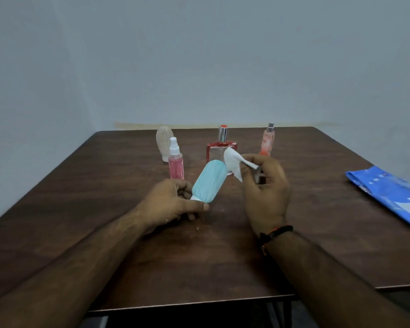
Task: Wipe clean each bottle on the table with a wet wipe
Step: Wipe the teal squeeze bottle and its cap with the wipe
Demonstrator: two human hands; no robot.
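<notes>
The left hand (173, 202) gripped the pale blue bottle (208, 181) by its white cap end, fingers curled round it, and held it tilted above the middle of the table (104, 185), its base pointing up and away toward the far edge. The right hand (265, 185) pinched a crumpled white wet wipe (233, 162) between thumb and fingertips, the wipe touching or just beside the upturned base of the bottle; blur made it hard to tell which.

4 more bottles stood upright near the far edge: a clear ribbed bottle (164, 140) toward the far left corner, a pink spray bottle (175, 162) just in front of it, a square red-edged perfume bottle (219, 147) behind the wipe, and a slim peach spray bottle (267, 140) to the right.

The likeliest mishap was a slip: the bottle was held only at its narrow end, so a firm push from a damp wipe could twist it loose and drop it on the standing bottles close beneath. The right hand also worked just in front of the perfume bottle, and a wide stroke could tip it.

The table was dark brown wood grain with a few pale specks near the hands. A blue wipe packet (388, 192) lay flat by the right edge. A plain grey-blue wall (199, 55) rose behind the far edge.
</notes>
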